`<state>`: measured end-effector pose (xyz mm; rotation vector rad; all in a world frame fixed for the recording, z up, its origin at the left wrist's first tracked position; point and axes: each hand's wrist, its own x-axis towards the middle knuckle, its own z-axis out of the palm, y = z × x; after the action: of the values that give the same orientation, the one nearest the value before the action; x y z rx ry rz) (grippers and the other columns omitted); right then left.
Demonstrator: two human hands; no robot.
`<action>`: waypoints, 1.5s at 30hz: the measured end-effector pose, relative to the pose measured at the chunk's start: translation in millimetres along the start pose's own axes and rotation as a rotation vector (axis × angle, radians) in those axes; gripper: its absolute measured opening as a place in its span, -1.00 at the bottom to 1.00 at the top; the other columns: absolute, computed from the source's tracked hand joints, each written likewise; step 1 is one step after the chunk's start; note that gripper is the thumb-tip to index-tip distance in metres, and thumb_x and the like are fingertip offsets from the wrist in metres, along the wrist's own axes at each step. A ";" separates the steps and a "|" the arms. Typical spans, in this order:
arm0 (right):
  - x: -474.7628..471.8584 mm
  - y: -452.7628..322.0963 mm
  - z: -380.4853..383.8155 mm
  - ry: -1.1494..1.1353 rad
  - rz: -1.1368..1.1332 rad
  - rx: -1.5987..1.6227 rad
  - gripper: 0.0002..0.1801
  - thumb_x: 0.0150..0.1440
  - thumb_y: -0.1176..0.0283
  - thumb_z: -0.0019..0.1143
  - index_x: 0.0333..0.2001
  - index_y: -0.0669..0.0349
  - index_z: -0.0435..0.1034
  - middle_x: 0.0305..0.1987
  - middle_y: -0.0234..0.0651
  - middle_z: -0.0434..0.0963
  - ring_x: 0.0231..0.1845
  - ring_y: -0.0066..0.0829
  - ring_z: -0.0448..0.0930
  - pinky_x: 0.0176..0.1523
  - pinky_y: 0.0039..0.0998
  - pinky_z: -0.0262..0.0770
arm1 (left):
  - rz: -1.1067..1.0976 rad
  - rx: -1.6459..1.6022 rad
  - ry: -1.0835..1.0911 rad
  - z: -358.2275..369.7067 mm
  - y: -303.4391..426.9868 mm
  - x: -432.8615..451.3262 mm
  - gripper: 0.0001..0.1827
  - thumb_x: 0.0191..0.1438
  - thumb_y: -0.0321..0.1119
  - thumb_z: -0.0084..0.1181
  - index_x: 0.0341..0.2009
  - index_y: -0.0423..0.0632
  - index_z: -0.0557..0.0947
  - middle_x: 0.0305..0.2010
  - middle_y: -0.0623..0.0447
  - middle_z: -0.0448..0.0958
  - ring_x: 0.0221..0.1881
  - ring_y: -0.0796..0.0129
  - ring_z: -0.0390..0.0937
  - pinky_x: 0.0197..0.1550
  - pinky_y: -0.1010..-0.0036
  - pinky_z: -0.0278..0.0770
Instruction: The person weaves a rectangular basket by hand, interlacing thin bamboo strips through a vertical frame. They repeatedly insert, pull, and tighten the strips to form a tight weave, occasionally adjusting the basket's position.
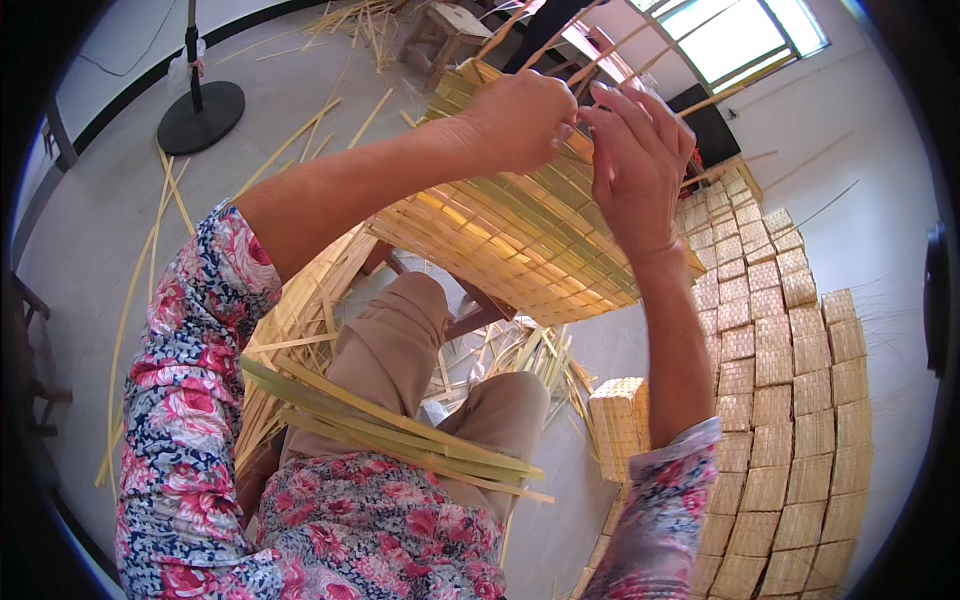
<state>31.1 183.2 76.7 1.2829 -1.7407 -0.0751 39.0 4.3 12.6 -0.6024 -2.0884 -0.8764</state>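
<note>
In front of me, a partly woven basket of flat bamboo strips [510, 240] rests tilted over a wooden stand [480, 319]. Long upright strips [611, 56] stick out from its far edge. My left hand [525, 120] is closed at that edge, its fingertips pinched on what looks like a narrow strip. Close beside it, my right hand [645, 150] has its fingers bent towards the left fingertips; what lies under them is hidden. Across my thighs lie several loose green and yellow bamboo strips [405, 435].
Finished-looking woven blocks [772, 420] are stacked along the right wall, and one small woven box [619, 427] stands apart on the floor. Loose strips [300, 307] cover the floor at my left. Farther off are a black round stand base [201, 118] and a wooden stool [454, 30].
</note>
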 end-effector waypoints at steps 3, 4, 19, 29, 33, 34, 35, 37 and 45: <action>17.5 21.9 -4.5 -0.132 -0.240 -0.144 -0.84 0.01 0.46 0.19 -0.27 0.02 0.49 -0.13 -0.51 0.58 0.21 -0.44 0.48 0.32 -0.28 0.23 | -0.188 -0.174 -0.133 -8.2 4.4 2.8 -0.86 0.21 -0.44 0.13 -0.26 -0.25 0.67 -0.52 -0.13 0.62 -0.57 0.22 0.64 -0.42 0.32 0.59; 22.3 27.9 -6.9 -0.178 -0.303 -0.149 -0.84 0.00 0.46 0.18 -0.27 0.03 0.48 -0.14 -0.50 0.57 0.19 -0.43 0.49 0.33 -0.27 0.24 | -0.240 -0.211 -0.182 -11.8 5.8 4.5 -0.86 0.21 -0.46 0.13 -0.26 -0.26 0.67 -0.55 -0.11 0.60 -0.60 0.29 0.62 -0.45 0.36 0.58; 47.2 56.5 -1.4 -0.398 -0.636 -0.043 -0.80 -0.06 0.49 0.18 -0.30 0.15 0.40 -0.23 -0.42 0.47 -0.13 -0.39 0.53 0.05 -0.38 0.49 | -0.328 -0.392 -0.221 -12.1 4.4 10.4 -0.78 0.22 -0.44 0.13 -0.14 -0.32 0.70 -0.62 -0.04 0.60 -0.63 0.45 0.60 -0.51 0.53 0.61; 46.5 54.6 -6.8 -0.541 -0.645 -0.104 -0.74 0.07 0.46 0.22 -0.11 0.08 0.50 -0.19 -0.44 0.50 -0.06 -0.42 0.51 0.24 -0.35 0.42 | -0.350 -0.497 -0.177 -7.9 1.5 3.9 -0.81 0.22 -0.39 0.19 -0.22 -0.27 0.72 -0.61 0.01 0.60 -0.64 0.51 0.56 -0.55 0.59 0.55; 50.4 35.0 -11.9 -0.610 -0.524 -0.156 -0.69 0.06 0.50 0.23 -0.07 0.08 0.51 -0.20 -0.41 0.55 -0.08 -0.38 0.58 0.16 -0.37 0.47 | -0.298 -0.475 -0.092 -1.8 -1.9 4.3 -0.85 0.08 -0.43 0.14 -0.39 -0.21 0.73 -0.67 0.03 0.59 -0.65 0.46 0.57 -0.48 0.51 0.56; 50.3 27.5 -11.7 -0.657 -0.452 -0.164 -0.68 0.05 0.50 0.24 -0.06 0.08 0.52 -0.20 -0.40 0.58 -0.09 -0.37 0.61 0.12 -0.36 0.51 | -0.291 -0.457 -0.084 0.0 -3.3 4.9 -0.87 0.08 -0.46 0.16 -0.35 -0.23 0.73 -0.66 0.04 0.58 -0.66 0.51 0.53 -0.53 0.54 0.51; 49.5 18.2 -9.9 -0.689 -0.365 -0.231 -0.69 0.04 0.49 0.25 -0.08 0.08 0.53 -0.21 -0.37 0.59 -0.11 -0.36 0.64 0.06 -0.34 0.54 | -0.285 -0.437 -0.079 1.7 -4.7 4.8 -0.87 0.07 -0.49 0.18 -0.31 -0.24 0.72 -0.65 0.05 0.57 -0.67 0.56 0.50 -0.59 0.56 0.47; 48.2 0.6 -5.2 -0.729 -0.203 -0.350 -0.72 0.02 0.48 0.26 -0.12 0.09 0.54 -0.24 -0.31 0.63 -0.15 -0.33 0.69 -0.07 -0.30 0.61 | -0.317 -0.407 -0.061 5.8 -7.1 6.3 -0.86 0.03 -0.50 0.15 -0.32 -0.24 0.72 -0.66 0.07 0.56 -0.67 0.56 0.49 -0.58 0.56 0.46; -11.8 -43.1 -28.7 -0.359 0.437 -0.220 -0.81 0.16 0.46 0.12 -0.14 0.23 0.52 -0.25 -0.20 0.64 -0.20 -0.18 0.71 -0.25 -0.22 0.64 | -0.322 -0.335 -0.026 11.2 -10.1 6.4 -0.84 0.14 -0.37 0.23 -0.32 -0.21 0.73 -0.65 0.11 0.55 -0.63 0.57 0.51 -0.56 0.55 0.47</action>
<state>82.1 185.8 62.1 0.7397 -2.2160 -0.2491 23.3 6.9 8.7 -0.4524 -2.1107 -1.4275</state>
